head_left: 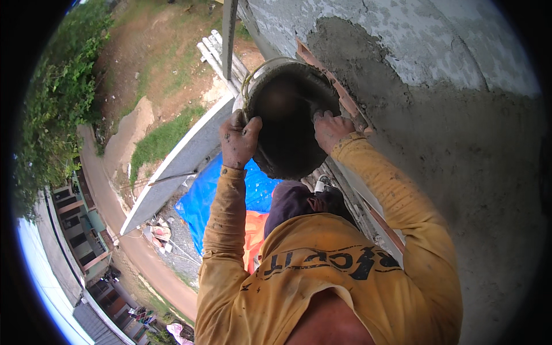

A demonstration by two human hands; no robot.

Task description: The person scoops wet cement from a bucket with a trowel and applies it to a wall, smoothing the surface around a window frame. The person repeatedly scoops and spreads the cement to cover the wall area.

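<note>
A round bucket (290, 155) with a mortar-crusted rim is in front of me, its mouth facing up toward me and its inside dark. My left hand (238, 139) is closed on the near-left part of the rim, thumb toward the opening. On the right side, my right hand (333, 129) is closed at the rim, fingertips bent over toward the inside. Grey smears cover both hands. Shadow hides how much the bucket contains. A thin yellowish cord (246, 89) hangs by its left edge.
Close on the right stands a wall (448, 155), part wet grey plaster, part paler. A reddish-brown strip (328, 69) runs along it behind the bucket. Far below lie a blue tarp (201, 201), an orange sheet (255, 230) and a concrete ledge (172, 172). An upright post (229, 40) stands ahead.
</note>
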